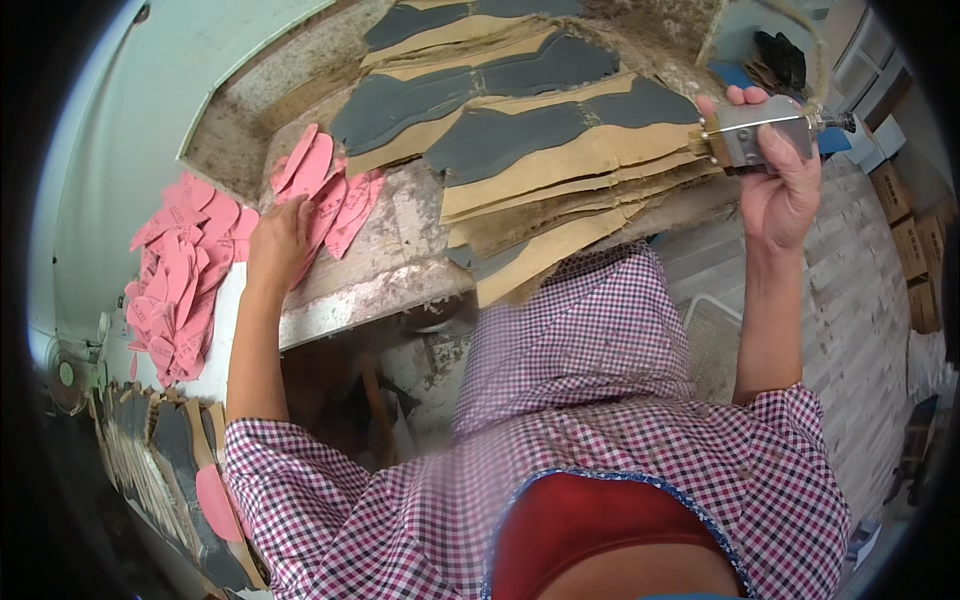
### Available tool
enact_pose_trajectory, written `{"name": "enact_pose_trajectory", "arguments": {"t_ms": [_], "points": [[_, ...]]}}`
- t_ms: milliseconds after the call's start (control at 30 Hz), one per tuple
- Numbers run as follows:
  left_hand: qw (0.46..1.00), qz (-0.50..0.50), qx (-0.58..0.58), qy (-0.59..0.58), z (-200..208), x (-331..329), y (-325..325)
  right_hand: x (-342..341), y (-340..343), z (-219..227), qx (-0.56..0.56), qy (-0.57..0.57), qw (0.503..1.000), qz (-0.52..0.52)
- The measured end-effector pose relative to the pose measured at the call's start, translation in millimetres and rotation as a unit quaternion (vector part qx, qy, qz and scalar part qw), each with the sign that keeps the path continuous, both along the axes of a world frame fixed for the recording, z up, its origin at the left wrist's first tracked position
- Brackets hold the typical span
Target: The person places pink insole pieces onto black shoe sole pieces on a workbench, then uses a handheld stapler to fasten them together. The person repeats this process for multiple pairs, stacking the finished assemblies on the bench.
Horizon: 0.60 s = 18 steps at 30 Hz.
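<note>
Pink insole-shaped cutouts [318,170] lie in a small group at 10 o'clock on the worn worktop [395,235], partly under the left hand [280,238]. Its fingers are bunched and curled down onto them; I cannot tell whether they pinch one. A larger, jumbled heap of pink cutouts [175,305] spreads at 9 o'clock, just beside that wrist.

At 2 o'clock the right hand [787,190] clasps a boxy grey metal hand tool [745,135], thumb across its near face and fingertips showing over its top edge. A dark knob [835,121] projects from the tool's 3 o'clock end. Its opposite end is close to layered tan-and-charcoal sheets [560,145], which lie overlapping from 12 to 1 o'clock; whether they touch is unclear. More tan-and-charcoal pieces [190,470] stand packed together at 8 o'clock, and brown cartons [908,245] are stacked at 3 o'clock.
</note>
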<state>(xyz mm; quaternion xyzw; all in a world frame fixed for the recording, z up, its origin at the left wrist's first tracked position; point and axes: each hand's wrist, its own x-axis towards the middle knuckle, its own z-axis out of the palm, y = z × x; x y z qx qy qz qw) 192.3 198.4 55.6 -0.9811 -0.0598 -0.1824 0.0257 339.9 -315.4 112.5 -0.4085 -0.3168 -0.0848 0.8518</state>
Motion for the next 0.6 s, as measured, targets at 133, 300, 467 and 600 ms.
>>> {"name": "enact_pose_trajectory", "arguments": {"t_ms": [133, 300, 467, 600], "points": [[0.999, 0.003, 0.009, -0.053, -1, 9, -11, -3, 31, 1, -0.035, -0.076, 0.995, -0.047], [0.993, 0.026, -0.036, -0.106, 12, 9, -9, 10, 56, -3, -0.115, -0.103, 0.981, -0.119], [0.953, 0.038, -0.236, -0.187, 24, -3, 9, 16, 37, -12, -0.131, -0.073, 0.974, -0.172], [0.897, 0.024, -0.406, -0.173, 47, -16, -17, 4, 39, -13, -0.139, -0.045, 0.982, -0.120]]}}
